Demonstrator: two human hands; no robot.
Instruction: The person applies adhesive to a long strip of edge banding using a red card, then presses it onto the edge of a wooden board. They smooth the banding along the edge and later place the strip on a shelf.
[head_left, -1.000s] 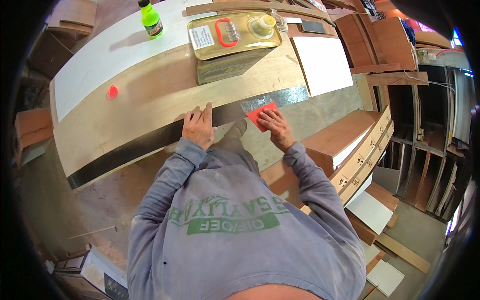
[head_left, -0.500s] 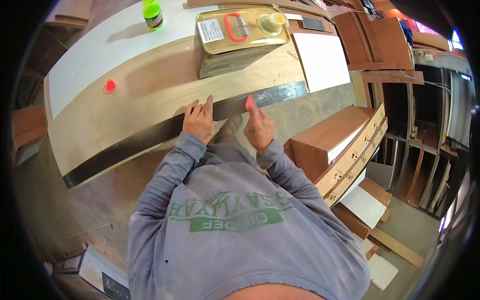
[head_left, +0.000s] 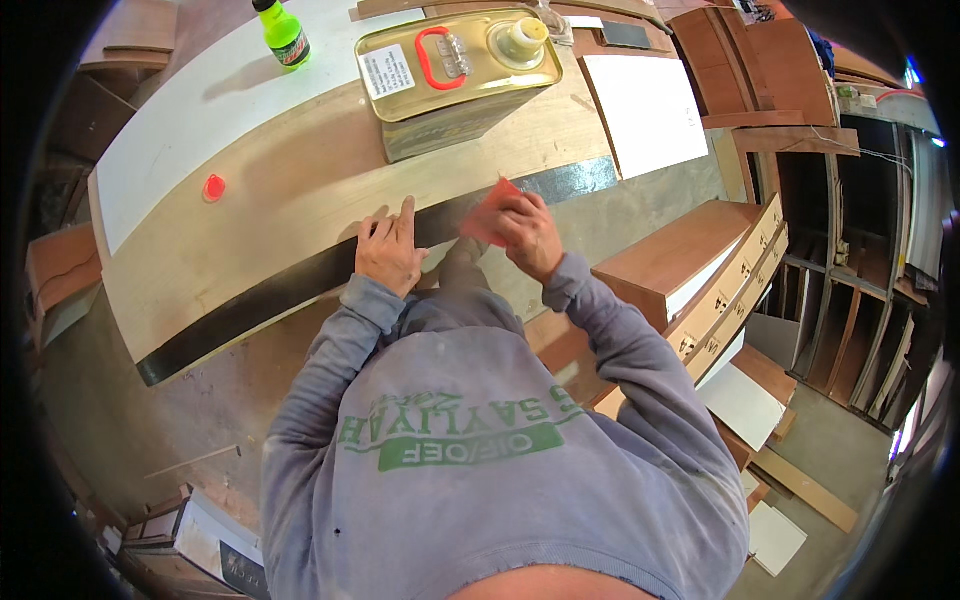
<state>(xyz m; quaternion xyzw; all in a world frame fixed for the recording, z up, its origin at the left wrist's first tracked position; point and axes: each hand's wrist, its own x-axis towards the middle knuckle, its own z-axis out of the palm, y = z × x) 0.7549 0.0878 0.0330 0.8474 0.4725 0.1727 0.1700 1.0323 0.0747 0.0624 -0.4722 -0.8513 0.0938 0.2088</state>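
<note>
A long black strip (head_left: 300, 300) lies along the near edge of a pale wooden board (head_left: 270, 215); its right end is shiny, as if wet. My left hand (head_left: 390, 252) rests on the strip and the board's edge, fingers stretched out and holding nothing. In my right hand (head_left: 533, 238) is a flat, red plastic spreader (head_left: 487, 215), pinched between thumb and fingers. Its broad face shows, held over the strip's right half. Behind my hands stands a large gold metal can (head_left: 450, 110) with a red handle and a pale spout cap.
A red cap (head_left: 213, 188) lies on the board at left. Farther back stands a green bottle (head_left: 283, 35) with a dark cap. A white panel (head_left: 645, 115) lies right of the can. Stacked wooden boxes (head_left: 680, 255) stand close to my right, with shelving (head_left: 850, 270) beyond.
My right hand has turned and drawn slightly right, so the spreader's wide face now shows. My left hand stays on the strip. The whole view has shifted a little.
</note>
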